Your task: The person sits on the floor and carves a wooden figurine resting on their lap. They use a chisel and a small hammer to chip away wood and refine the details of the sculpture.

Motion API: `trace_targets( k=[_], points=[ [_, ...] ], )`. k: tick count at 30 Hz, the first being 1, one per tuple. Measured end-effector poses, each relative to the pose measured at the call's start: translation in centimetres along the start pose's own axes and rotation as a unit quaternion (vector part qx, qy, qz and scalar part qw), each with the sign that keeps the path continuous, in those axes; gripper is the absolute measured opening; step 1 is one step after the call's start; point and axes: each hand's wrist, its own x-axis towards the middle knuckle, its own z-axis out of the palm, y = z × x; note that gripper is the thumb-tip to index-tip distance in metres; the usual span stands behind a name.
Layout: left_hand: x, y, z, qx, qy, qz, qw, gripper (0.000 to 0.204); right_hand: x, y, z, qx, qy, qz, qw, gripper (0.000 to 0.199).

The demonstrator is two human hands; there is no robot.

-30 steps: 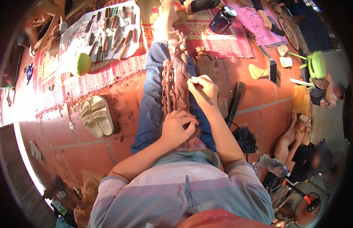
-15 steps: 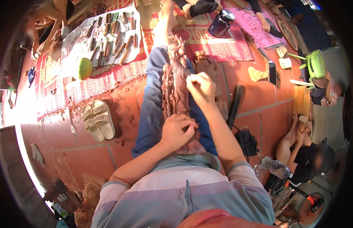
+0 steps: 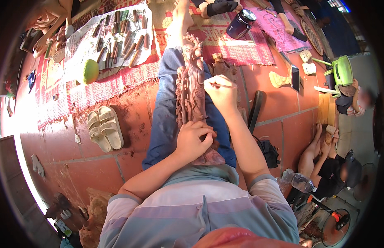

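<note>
A reddish-brown wooden carving (image 3: 197, 87), a tall figure with flowing folds and fine openwork, lies lengthwise between my legs, its base close to my belly. My left hand (image 3: 193, 140) curls over its lower part, fingers bent around the wood. Beside the right edge of the carving, about mid-length, my right hand (image 3: 222, 94) is closed in a fist-like pinch. Something thin shows at its fingers, too small to name. A second, paler wooden piece (image 3: 221, 68) lies just beyond my right leg, partly hidden by my right hand and forearm.
Many wooden-handled carving tools (image 3: 136, 49) lie on white paper (image 3: 78, 47) at the far left, near a green round fruit (image 3: 88, 72). Beige sandals (image 3: 106, 129) sit on the tiles. A dark jar (image 3: 241, 24), a mallet (image 3: 281, 79) and other seated people are around.
My right hand has turned and dropped slightly lower beside the carving, with its fingers closed tighter. My left hand stays in place on the carving.
</note>
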Motion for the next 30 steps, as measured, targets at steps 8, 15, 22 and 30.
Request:
trace_targets(
  k=[8, 15, 22, 30],
  points=[
    [-0.2, 0.0, 0.0, -0.005, -0.012, -0.005, 1.000, 0.014, 0.4, 0.4, 0.9, -0.015, 0.059, -0.084, 0.995, 0.008],
    [-0.2, 0.2, -0.1, 0.010, -0.019, -0.004, 1.000, 0.013, 0.3, 0.1, -0.1, -0.005, -0.014, -0.091, 0.996, 0.010],
    [-0.3, 0.1, 0.0, -0.005, -0.014, -0.004, 1.000, 0.012, -0.1, 0.3, 0.1, -0.038, -0.026, -0.045, 0.998, 0.007],
    [-0.2, -0.1, 0.1, 0.009, -0.009, 0.007, 1.000, 0.012, -1.1, 0.7, 0.3, -0.032, -0.025, -0.049, 0.998, 0.006]
  ],
)
